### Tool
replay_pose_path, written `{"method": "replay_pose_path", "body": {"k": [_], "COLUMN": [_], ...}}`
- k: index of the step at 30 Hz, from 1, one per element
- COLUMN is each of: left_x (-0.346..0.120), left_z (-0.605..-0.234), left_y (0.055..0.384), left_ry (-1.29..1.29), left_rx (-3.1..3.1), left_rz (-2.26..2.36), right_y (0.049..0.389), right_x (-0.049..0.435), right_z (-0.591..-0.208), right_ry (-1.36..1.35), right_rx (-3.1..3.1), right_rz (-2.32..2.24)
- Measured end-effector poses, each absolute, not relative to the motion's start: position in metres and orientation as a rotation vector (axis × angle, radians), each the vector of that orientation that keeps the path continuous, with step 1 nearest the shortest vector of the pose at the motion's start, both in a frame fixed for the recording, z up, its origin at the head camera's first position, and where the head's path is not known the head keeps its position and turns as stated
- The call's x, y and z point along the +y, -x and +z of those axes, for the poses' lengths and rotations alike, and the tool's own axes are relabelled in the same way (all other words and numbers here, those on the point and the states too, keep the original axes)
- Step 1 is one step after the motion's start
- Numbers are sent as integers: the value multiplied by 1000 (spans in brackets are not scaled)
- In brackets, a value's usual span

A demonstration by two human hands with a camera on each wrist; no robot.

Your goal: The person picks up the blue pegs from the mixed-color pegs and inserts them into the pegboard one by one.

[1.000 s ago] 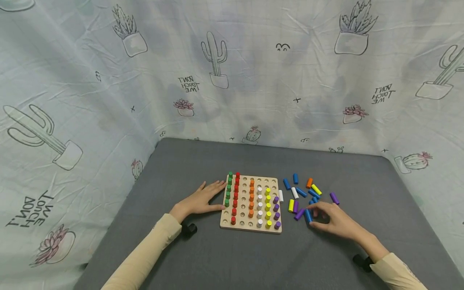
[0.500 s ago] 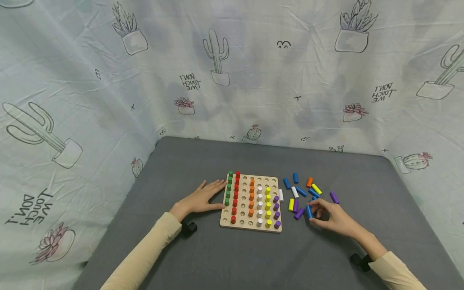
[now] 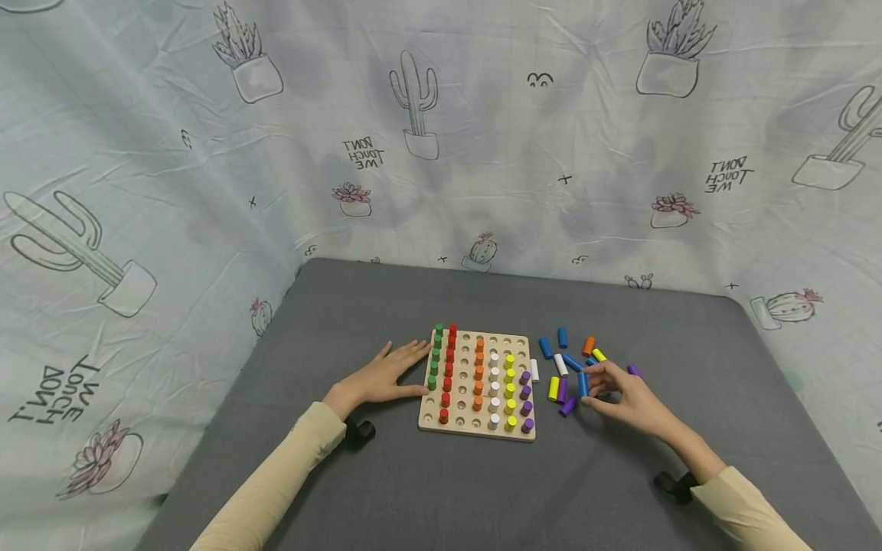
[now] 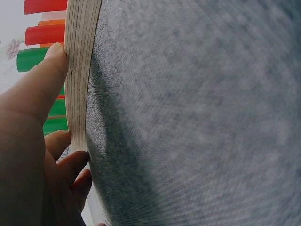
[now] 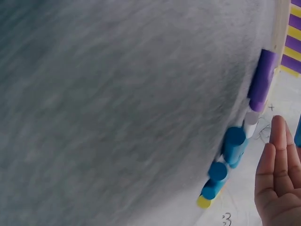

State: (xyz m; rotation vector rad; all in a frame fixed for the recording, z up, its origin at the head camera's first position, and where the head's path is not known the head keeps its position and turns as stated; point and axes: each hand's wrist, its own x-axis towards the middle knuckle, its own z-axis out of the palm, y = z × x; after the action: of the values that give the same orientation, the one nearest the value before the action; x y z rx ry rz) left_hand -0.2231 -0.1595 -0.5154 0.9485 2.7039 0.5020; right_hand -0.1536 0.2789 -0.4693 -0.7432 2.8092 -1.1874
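A wooden pegboard lies on the grey table with columns of green, red, orange, white, yellow and purple pegs. Between red and orange runs a column of vacant holes. My left hand rests against the board's left edge, fingers spread. In the left wrist view its thumb touches the edge beside a green peg. To the board's right, my right hand pinches a blue peg, held upright among the loose pegs. The right wrist view shows only a sliver of that blue peg.
Loose pegs lie scattered right of the board: several blue, an orange one, yellow, purple and white. One white peg lies close beside the board's right edge. A printed cloth hangs behind the table.
My right hand has picked up the blue peg, turned it more upright and moved it slightly up and left. The left hand has stayed on the board's edge.
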Motion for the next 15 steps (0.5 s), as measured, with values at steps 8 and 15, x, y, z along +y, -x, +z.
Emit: {"method": "replay_pose_path", "body": {"k": [8, 15], "left_x": [-159, -159], "left_z": [-516, -514], "left_y": [224, 223], "left_ry": [-973, -971], "left_rx": [2695, 2696], "left_rz": [542, 522], "right_y": [167, 165], "right_x": [283, 269], "right_z": [-484, -466], "right_ry": [657, 574], "right_rx": [2671, 2650], "right_rz": [-1407, -1449]}}
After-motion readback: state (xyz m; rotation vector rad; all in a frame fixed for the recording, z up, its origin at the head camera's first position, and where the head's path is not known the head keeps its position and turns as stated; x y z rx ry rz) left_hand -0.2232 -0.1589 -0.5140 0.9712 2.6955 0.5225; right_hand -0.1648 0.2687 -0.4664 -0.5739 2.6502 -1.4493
